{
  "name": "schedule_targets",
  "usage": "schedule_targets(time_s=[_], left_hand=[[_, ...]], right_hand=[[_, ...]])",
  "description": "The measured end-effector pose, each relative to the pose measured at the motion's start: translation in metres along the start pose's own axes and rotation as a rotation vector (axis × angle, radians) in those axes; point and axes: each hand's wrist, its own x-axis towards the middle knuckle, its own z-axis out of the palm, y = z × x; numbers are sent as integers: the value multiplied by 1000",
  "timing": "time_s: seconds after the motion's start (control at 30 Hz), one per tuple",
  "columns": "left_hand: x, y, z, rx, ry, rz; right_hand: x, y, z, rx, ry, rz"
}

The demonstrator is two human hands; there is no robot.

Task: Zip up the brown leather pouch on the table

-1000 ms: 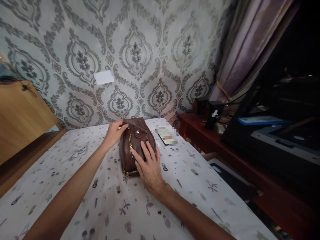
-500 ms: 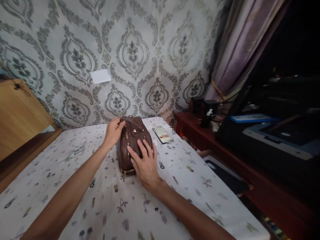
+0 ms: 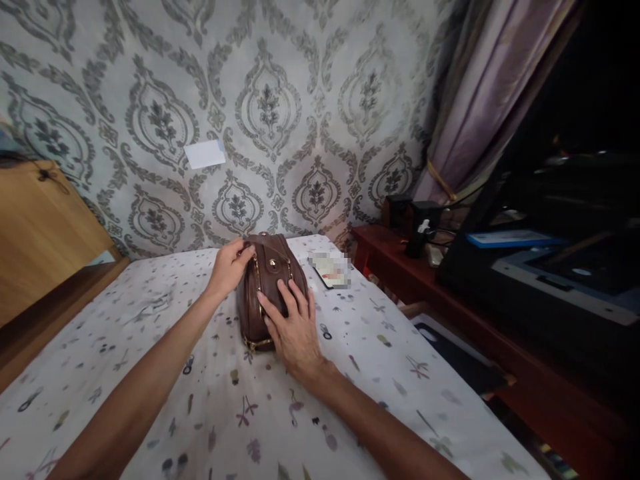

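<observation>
A brown handbag (image 3: pixel 273 280) with gold zips and a round gold clasp lies on the patterned white sheet (image 3: pixel 200 407). My left hand (image 3: pixel 230 267) is closed at the bag's far left edge, by the far end of the left zip. Its fingertips are partly hidden, so a zip pull in them cannot be made out. Flat on the bag's near right part rests my right hand (image 3: pixel 295 327), fingers spread, the index fingertip touching the left zip. Right of the bag lies a flat, dark-edged thing (image 3: pixel 327 272), its face pixelated.
Patterned wallpaper (image 3: pixel 270 113) with a white paper (image 3: pixel 205 154) rises behind the bed. To the left stands a wooden board (image 3: pixel 50 233). A dark red table (image 3: pixel 400 267) with a small bottle and cables runs along the right, beneath a purple curtain (image 3: pixel 485 100).
The view has shifted slightly, so everything sits a little further right and lower. Both hands keep their places on the handbag.
</observation>
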Motion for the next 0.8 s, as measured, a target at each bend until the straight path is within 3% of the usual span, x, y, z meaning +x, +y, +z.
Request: schedule_targets(time_s=[0.43, 0.67, 0.8], left_hand=[[-9, 0, -3, -120, -106, -48], [-13, -7, 2, 103, 15, -2], [-7, -7, 4, 136, 20, -16]], right_hand=[[16, 9, -19, 106, 63, -38], [20, -2, -11, 57, -5, -69], [20, -2, -8, 55, -8, -72]])
